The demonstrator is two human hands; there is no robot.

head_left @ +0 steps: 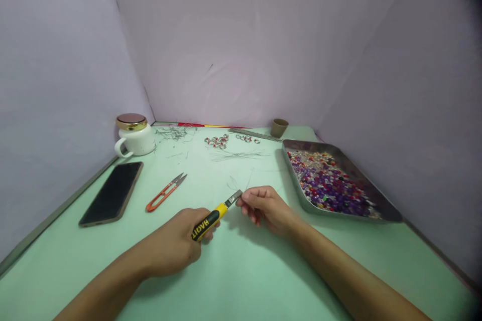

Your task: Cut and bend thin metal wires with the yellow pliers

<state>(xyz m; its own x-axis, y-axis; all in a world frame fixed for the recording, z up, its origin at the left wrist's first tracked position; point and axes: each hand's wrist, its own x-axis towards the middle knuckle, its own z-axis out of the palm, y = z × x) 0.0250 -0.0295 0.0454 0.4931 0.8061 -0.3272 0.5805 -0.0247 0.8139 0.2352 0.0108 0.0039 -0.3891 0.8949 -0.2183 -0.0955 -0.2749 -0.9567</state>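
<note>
My left hand (184, 241) is wrapped round the yellow and black handle of a pair of pliers (211, 222). Their metal head points up and right, and its tip meets the fingertips of my right hand (265, 205). Those fingers are pinched on thin wire (234, 183), whose fine strands loop and stick up just behind the plier tip. Whether the jaws grip the wire is too small to tell. Left of the pliers lie orange thread snips (165, 192), blades pointing away.
A metal tray (301, 190) of mixed beads (331, 188) stands at right. Behind are beaded rings (216, 141), loose wires (241, 155), wire scraps (175, 133), long rods (256, 134) and a brown cup (279, 128). A phone (112, 194) and lidded white mug (135, 138) stand left.
</note>
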